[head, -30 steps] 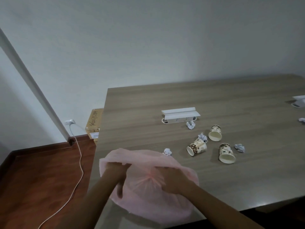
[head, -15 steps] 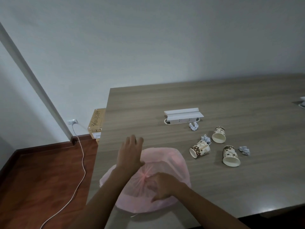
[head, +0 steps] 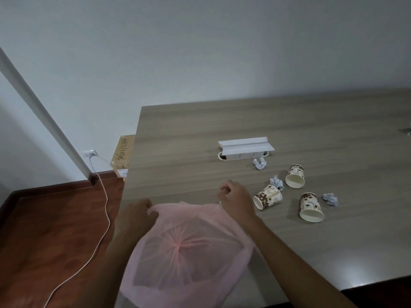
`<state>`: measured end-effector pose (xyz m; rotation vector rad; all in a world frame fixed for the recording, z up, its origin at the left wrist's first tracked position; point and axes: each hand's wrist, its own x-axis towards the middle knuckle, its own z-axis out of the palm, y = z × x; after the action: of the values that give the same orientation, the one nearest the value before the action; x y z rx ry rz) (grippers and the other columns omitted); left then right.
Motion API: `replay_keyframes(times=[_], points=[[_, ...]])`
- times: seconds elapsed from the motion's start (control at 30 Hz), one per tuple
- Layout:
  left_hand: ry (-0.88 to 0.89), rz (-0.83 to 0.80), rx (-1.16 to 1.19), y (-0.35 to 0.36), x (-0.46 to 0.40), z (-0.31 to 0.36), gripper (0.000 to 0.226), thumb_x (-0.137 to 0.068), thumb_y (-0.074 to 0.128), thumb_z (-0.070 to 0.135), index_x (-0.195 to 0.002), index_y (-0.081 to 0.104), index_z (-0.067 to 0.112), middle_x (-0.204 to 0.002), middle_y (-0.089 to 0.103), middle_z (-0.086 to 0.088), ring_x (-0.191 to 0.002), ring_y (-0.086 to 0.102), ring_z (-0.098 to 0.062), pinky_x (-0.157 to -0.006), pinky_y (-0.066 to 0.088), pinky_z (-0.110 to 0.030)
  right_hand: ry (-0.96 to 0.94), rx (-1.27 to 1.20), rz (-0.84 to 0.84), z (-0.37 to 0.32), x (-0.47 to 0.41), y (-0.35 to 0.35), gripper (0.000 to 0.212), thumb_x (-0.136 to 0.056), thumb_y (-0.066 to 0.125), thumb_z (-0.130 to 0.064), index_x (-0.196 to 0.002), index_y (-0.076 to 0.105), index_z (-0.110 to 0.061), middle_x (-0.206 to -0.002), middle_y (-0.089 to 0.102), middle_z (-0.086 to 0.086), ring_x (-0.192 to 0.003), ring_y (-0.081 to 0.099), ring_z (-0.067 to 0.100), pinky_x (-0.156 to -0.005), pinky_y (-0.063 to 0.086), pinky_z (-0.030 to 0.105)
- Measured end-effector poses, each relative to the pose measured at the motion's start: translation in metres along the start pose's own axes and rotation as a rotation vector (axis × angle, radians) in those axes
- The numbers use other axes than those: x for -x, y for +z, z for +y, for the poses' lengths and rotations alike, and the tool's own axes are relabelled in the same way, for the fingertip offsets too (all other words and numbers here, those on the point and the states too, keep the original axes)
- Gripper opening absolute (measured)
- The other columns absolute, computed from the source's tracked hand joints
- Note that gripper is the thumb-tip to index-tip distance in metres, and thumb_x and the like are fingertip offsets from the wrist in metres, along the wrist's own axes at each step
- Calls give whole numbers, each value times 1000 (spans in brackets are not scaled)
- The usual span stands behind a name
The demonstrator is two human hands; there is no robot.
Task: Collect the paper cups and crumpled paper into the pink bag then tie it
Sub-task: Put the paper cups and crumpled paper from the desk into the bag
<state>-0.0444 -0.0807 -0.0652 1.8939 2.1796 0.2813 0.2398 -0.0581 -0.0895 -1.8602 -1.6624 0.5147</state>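
The thin pink bag [head: 189, 247] lies spread on the near left part of the wooden table [head: 244, 123], its gathered bottom seam visible through the plastic. My left hand [head: 135, 216] pinches the bag's far rim on the left. My right hand [head: 236, 200] grips the rim on the right, and a small white scrap shows at its fingers. Three brown-patterned paper cups lie on their sides right of the bag: one [head: 268, 196], another [head: 295, 175], a third [head: 310, 206]. Crumpled paper balls lie among them [head: 259, 163], [head: 277, 182], [head: 330, 198].
A white power strip box [head: 245, 147] sits on the table behind the cups. A cardboard box [head: 122, 158] stands on the floor by the table's left edge. A white cable [head: 104, 210] runs from a wall socket across the red-brown floor.
Both hands left the bag's middle and moved to its far rim, pulling it apart. The bag now lies wider and flatter. The small paper ball near the bag is no longer seen on the table.
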Motion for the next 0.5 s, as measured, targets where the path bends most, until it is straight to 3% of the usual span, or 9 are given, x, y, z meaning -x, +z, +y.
replay_keyframes(times=[0.1,0.23,0.3,0.4,0.5], points=[[-59,-6,42,5,9,-12,7,-81,59,37,-79,59,30,-71,60,8,-68,58,-15,-60,47,-26,166,72,-198,24,-38,13,28,-92,52,-17,-116,65,-13,-117,66,9,-109,59,26,-92,48,35],[-90,15,108,9,19,-33,8,-82,63,34,-75,58,32,-71,60,10,-67,59,-15,-58,44,-25,161,153,-517,45,-59,40,40,-96,53,-13,-136,55,-8,-143,53,8,-130,50,21,-101,36,24],[-105,-5,150,11,21,-40,12,-82,65,32,-72,58,32,-71,61,11,-69,60,-18,-63,49,-29,192,130,-520,57,-59,51,39,-91,62,-13,-130,61,-8,-138,58,10,-127,54,23,-104,39,27],[-140,0,233,10,22,-43,12,-80,68,26,-70,62,29,-70,65,9,-71,62,-23,-67,51,-33,199,187,-470,69,-51,61,27,-83,69,-18,-109,74,-11,-119,70,8,-114,62,23,-93,45,28],[-134,11,295,11,21,-40,15,-78,70,19,-66,62,26,-65,64,7,-68,60,-22,-63,46,-32,254,93,-359,79,-40,59,21,-78,74,-11,-98,75,-5,-106,74,12,-102,67,24,-84,44,28]])
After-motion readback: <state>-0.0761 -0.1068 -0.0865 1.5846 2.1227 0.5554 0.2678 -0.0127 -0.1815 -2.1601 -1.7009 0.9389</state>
